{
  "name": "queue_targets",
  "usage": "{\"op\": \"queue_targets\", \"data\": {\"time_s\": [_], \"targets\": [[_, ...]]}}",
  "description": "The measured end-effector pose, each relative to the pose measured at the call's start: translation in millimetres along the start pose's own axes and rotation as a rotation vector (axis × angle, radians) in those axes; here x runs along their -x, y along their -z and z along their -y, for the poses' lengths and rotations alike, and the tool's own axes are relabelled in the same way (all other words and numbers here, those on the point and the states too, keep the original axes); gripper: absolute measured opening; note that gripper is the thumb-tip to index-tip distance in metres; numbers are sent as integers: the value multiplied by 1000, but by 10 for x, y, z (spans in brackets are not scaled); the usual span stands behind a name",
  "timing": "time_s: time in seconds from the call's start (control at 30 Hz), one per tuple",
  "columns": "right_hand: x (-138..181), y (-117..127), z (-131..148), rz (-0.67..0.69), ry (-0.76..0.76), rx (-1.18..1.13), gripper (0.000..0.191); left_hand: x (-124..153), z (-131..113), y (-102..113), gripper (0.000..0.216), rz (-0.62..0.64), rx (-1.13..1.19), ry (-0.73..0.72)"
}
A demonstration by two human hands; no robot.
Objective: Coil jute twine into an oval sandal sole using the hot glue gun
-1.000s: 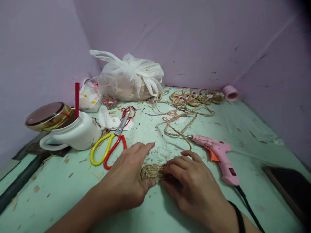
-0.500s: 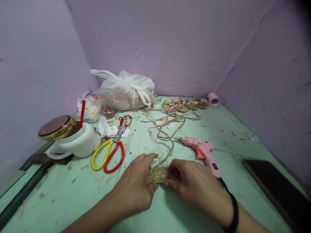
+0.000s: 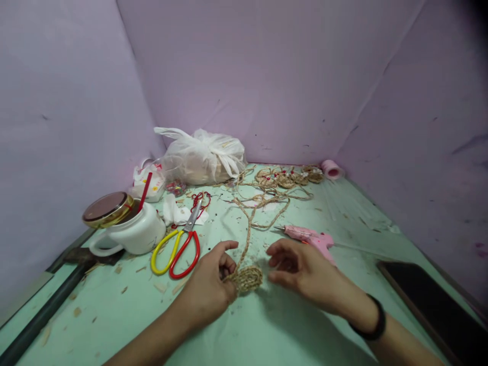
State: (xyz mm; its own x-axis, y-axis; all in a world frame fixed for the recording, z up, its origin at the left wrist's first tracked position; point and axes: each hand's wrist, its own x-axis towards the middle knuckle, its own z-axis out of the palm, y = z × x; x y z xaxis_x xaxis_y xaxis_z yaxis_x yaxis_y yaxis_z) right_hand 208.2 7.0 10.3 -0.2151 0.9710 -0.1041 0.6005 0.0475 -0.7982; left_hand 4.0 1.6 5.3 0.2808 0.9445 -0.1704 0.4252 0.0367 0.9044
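A small coil of jute rope (image 3: 248, 278) sits on the green table (image 3: 290, 330), its loose strand (image 3: 248, 235) running away to the far side. My left hand (image 3: 211, 287) pinches the coil's left edge between thumb and curled fingers. My right hand (image 3: 299, 268) hovers just right of the coil, fingers loosely bent and apart, holding nothing. A pink glue gun (image 3: 309, 238) lies right behind my right hand.
Yellow-and-red scissors (image 3: 178, 245) lie left of my left hand. A white mug (image 3: 133, 235) with a gold lid (image 3: 105, 208) and red straw stands further left. A white plastic bag (image 3: 204, 156), finished rope coils (image 3: 290, 178) and pink tape (image 3: 331, 169) sit at the back. A dark tablet (image 3: 427, 300) lies right.
The coil has been tipped up off the table by my left hand. My right hand let go of it and drew back to the right. The view tilted upward.
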Motion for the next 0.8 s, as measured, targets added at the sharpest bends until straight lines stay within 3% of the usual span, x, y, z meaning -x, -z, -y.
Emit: {"op": "queue_targets", "data": {"time_s": [0.07, 0.1, 0.17, 0.23, 0.33, 0.53, 0.63, 0.73, 0.8], "targets": [[38, 272, -31, -178, -88, 378, 16, 12, -5, 1, 59, -72, -20, -36], [60, 403, -57, -214, -207, 554, 21, 18, -6, 5, 59, -117, -48, -63], [93, 599, -128, -189, -445, 757, 41, 25, 2, 14, 58, -201, -105, -113], [95, 676, -221, -82, -518, 745, 46, 21, 21, 25, 59, -248, -135, -142], [31, 626, -378, -28, -503, 643, 44, -2, 57, 41, 61, -282, -155, -169], [-67, 513, -557, -91, -457, 346, 23, -61, 116, 66, 63, -352, -223, -178], [24, 486, -465, -107, -443, 22, 15, -85, 149, 68, 63, -362, -237, -188], [162, 434, -335, -70, -407, -437, 20, -100, 186, 64, 63, -364, -252, -203], [236, 390, -305, -16, -369, -594, 24, -102, 205, 62, 63, -373, -288, -221]]}}
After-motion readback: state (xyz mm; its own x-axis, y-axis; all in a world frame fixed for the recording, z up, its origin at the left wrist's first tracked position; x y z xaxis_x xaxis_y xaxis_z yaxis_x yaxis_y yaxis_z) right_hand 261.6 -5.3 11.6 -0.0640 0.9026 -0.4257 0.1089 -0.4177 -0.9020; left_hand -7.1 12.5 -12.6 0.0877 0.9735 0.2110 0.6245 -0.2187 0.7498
